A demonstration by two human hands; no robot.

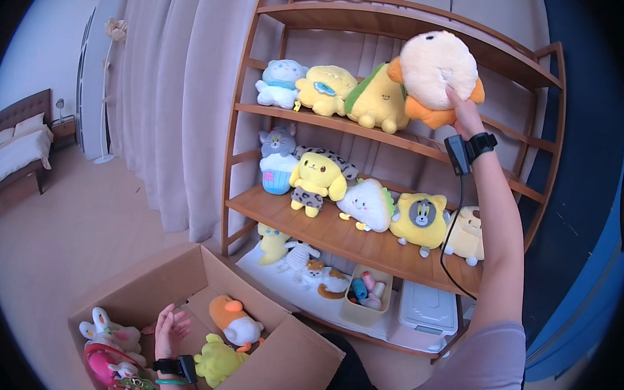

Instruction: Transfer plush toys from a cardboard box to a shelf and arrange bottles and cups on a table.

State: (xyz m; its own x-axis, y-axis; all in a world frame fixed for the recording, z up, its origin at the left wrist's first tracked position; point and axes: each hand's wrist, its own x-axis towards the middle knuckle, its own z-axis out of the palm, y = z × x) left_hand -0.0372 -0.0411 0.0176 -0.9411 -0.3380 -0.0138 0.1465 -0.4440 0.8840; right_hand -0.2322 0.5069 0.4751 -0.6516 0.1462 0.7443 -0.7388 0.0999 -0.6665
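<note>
My right hand point(462, 108) grips a round cream plush toy with orange feet point(439, 69) in front of the upper shelf's right part, beside a yellow plush with a green back point(383, 101). Left of that sit a yellow plush point(326, 89) and a white and light-blue plush point(281, 83). My left hand point(171, 328), fingers apart and holding nothing, is over the open cardboard box point(143, 281). Inside the box lie an orange and white plush duck point(235, 321), a yellow-green plush point(220, 359) and a white plush rabbit point(111, 338).
The wooden shelf rack point(310, 221) holds several plush toys on its middle board. Below are small plush toys, a bin of thread spools point(367, 304) and a lidded plastic box point(427, 309). Curtains point(164, 81) hang behind; a bed point(21, 137) stands far left.
</note>
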